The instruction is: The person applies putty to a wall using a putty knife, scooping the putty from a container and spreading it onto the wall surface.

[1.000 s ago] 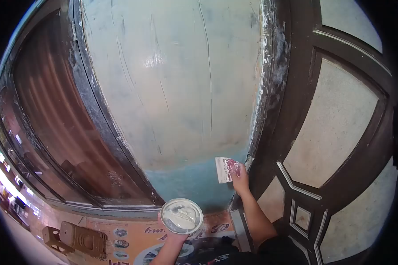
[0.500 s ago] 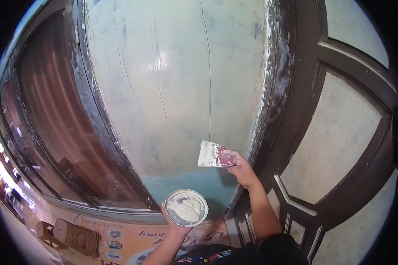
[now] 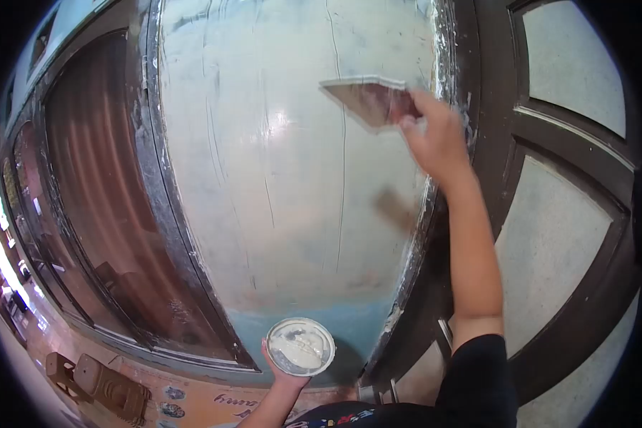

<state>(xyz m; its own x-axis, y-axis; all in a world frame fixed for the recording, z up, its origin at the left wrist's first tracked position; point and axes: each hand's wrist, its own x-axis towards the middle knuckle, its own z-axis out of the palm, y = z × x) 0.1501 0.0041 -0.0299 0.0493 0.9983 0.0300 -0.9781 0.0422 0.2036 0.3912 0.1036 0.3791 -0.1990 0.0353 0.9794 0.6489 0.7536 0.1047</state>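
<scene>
Raised at the upper right, my right hand (image 3: pixel 435 135) grips a reddish spreading blade (image 3: pixel 371 101) by its right end. The blade is tilted in front of the pale wall panel (image 3: pixel 292 178); whether it touches the surface I cannot tell. Long thin vertical cracks run down the panel, whose lower part is blue. Low in the view, my left hand (image 3: pixel 287 376) supports a round tub (image 3: pixel 333 349) from below and the left side. White paste (image 3: pixel 303 349) lies inside the tub, with grey patches of its bottom showing.
A dark-framed window with a brown curtain (image 3: pixel 93 157) is on the left. Dark wooden framing with pale panels (image 3: pixel 571 235) stands on the right. Stacked brown plastic stools (image 3: pixel 110 385) and an orange printed banner (image 3: pixel 200 406) are at the lower left.
My right hand has moved up and to the right with the blade, which is now turned so its reddish face shows. The view has shifted slightly; the tub sits a little lower.
</scene>
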